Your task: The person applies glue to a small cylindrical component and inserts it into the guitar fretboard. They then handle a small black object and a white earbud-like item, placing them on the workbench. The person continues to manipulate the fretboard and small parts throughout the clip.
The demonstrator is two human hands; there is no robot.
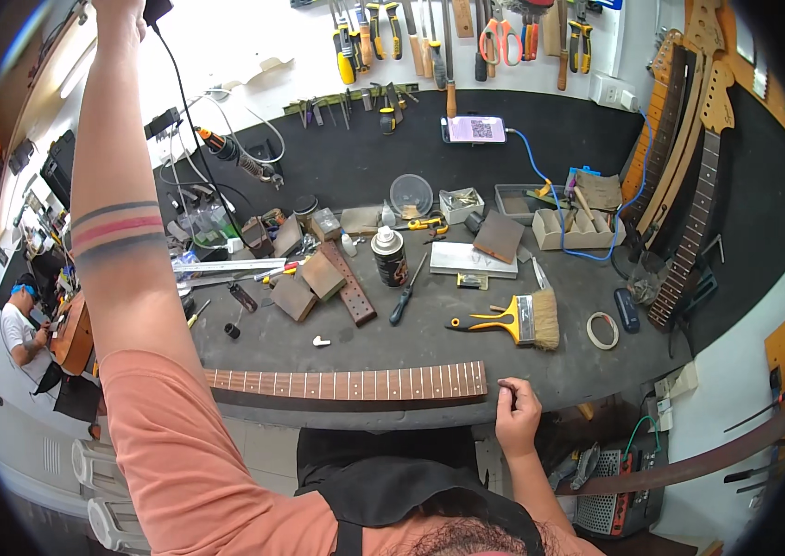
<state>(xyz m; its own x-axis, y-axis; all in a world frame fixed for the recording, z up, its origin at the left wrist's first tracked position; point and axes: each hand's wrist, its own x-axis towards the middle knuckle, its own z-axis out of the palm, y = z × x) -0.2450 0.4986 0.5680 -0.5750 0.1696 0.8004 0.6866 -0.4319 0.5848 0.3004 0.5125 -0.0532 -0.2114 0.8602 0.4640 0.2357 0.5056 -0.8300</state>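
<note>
A guitar fretboard [376,384], brown with pale fret lines and small dots, lies along the near edge of the bench. Close beyond its right end is my right hand [517,415], its fingers curled in; whether anything small sits between them I cannot make out. My left arm stretches far up to the upper left. There my left hand [136,17], cut off by the frame's top, is closed at a black object [158,10] from which a black cord hangs down to the bench. Most of that hand and the object's kind are hidden.
Behind the fretboard are a spray can [389,257], a screwdriver [409,288], a wide brush [533,320], a tape roll [602,330] and several sanding blocks [322,275]. A phone [474,130] lies farther back. Guitar necks [689,222] lean right. Another person [25,331] works far left.
</note>
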